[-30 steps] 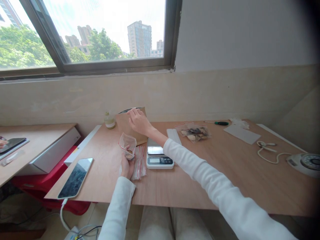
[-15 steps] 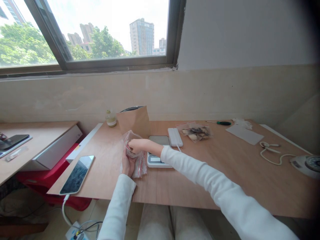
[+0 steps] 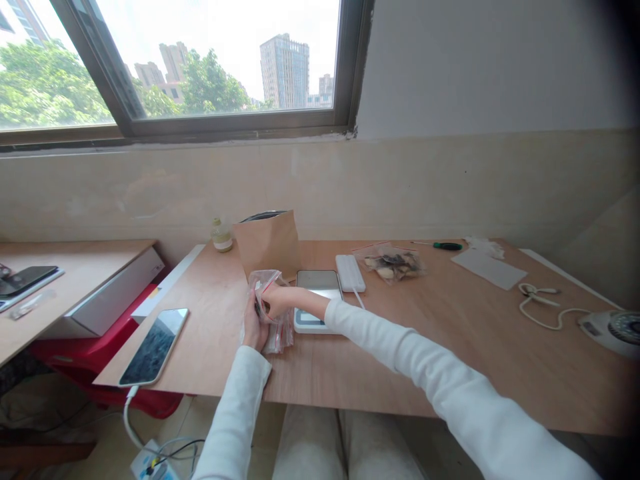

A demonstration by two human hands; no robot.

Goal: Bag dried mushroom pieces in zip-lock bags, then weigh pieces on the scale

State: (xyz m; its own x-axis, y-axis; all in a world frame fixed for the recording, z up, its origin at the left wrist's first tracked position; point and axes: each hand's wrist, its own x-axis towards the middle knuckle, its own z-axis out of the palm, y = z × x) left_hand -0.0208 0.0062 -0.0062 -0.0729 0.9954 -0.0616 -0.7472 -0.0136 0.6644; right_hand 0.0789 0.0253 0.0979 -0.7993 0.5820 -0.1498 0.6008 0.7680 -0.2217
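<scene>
Left hand (image 3: 255, 327) and right hand (image 3: 280, 300) hold a clear zip bag (image 3: 265, 283) over the desk (image 3: 500, 373), just beside the digital scale (image 3: 313, 320).
The left grip is closed around the bag's lower part, and the right grip pinches its upper edge between the fingertips; the bag's contents are hidden. A flat red-striped zip bag (image 3: 283, 333) lies under the left hand, just beside the scale. Behind them stand a brown paper bag (image 3: 267, 243) and a small glass bottle (image 3: 221, 235). A bag of dried slices (image 3: 393, 265) lies beyond the scale, and a smartphone (image 3: 153, 347) lies near the desk's left edge.
</scene>
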